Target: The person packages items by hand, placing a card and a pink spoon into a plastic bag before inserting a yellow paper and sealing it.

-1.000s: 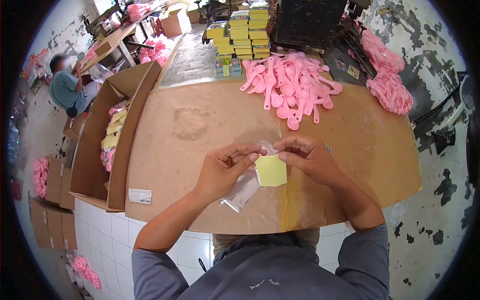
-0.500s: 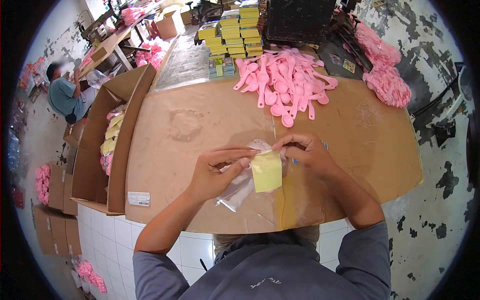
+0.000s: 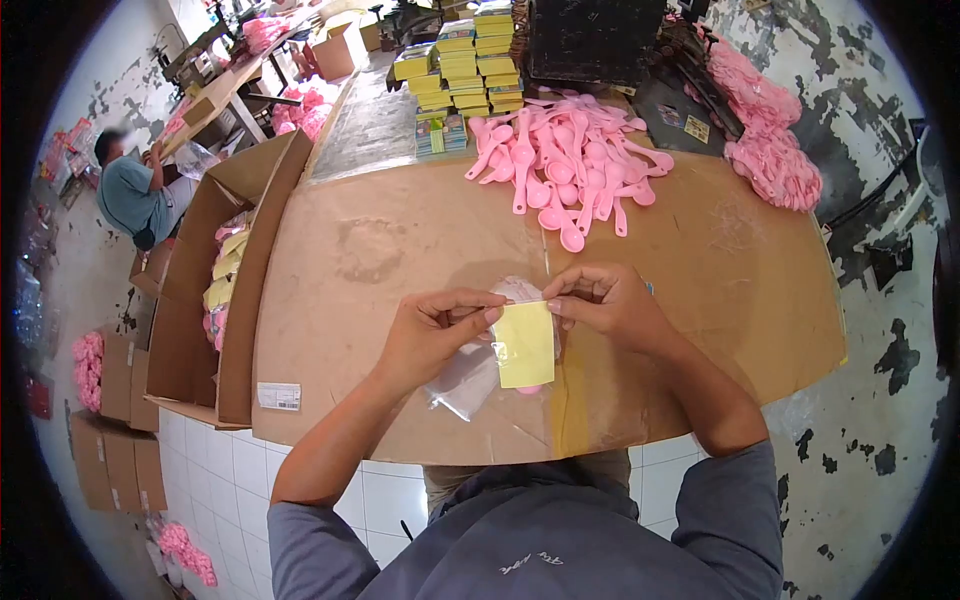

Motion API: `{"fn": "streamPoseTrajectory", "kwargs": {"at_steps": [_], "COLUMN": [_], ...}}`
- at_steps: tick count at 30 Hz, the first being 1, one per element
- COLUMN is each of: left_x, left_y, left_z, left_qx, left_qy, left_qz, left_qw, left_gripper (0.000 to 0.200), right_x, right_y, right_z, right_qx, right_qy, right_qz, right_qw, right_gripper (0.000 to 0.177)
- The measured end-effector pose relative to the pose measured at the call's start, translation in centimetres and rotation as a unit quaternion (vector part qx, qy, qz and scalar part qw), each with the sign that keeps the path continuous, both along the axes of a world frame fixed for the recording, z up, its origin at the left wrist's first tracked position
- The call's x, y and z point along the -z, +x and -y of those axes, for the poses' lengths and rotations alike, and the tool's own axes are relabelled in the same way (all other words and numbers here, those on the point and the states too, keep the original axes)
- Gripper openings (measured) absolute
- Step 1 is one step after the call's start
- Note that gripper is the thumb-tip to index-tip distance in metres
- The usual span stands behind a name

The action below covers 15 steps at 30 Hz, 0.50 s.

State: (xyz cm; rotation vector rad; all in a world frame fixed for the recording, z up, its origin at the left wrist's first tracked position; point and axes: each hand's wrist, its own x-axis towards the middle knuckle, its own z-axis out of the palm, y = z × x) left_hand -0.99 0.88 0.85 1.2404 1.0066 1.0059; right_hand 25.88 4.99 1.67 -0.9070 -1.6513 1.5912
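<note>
My left hand [image 3: 437, 332] pinches the upper left corner of a clear plastic bag with a yellow card [image 3: 525, 345] in it. The upper right corner is pinched by my right hand [image 3: 603, 305]. Something pink shows below the card's lower edge, partly hidden by it. Under and beside my left hand lie clear plastic bags [image 3: 466, 383] on the cardboard-covered table [image 3: 340, 330]. Beyond my hands is a heap of pink spoons [image 3: 575, 160].
Stacks of yellow cards [image 3: 458, 60] stand behind the spoons, near a black box [image 3: 597, 40]. An open carton [image 3: 262, 290] with packed bags is at left. Pink bundles [image 3: 770, 150] lie at right. A seated person [image 3: 135, 195] works at far left.
The yellow card has shifted slightly left and now hangs straighter and flatter between my hands. Both hands still pinch the bag's top edge.
</note>
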Motion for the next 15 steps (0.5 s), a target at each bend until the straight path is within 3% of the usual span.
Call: {"fn": "streamPoseTrajectory", "kwargs": {"at_steps": [8, 11, 15], "left_x": [0.17, 0.32, -0.13], "left_y": [-0.03, -0.06, 0.14], "left_z": [-0.06, -0.01, 0.1], "left_qx": [-0.006, -0.012, -0.023], "left_qy": [0.012, 0.003, -0.002], "left_qz": [-0.004, 0.001, -0.007], "left_qw": [1.0, 1.0, 1.0], "left_gripper": [0.021, 0.021, 0.021], "right_x": [0.31, 0.79, 0.47], "right_y": [-0.17, -0.18, -0.51], "right_z": [0.19, 0.14, 0.69], "right_qx": [-0.006, 0.001, -0.006], "right_qy": [0.022, 0.144, 0.114], "right_qz": [-0.001, 0.044, 0.018], "right_qw": [1.0, 0.989, 0.993], "right_gripper": [0.015, 0.015, 0.023]}}
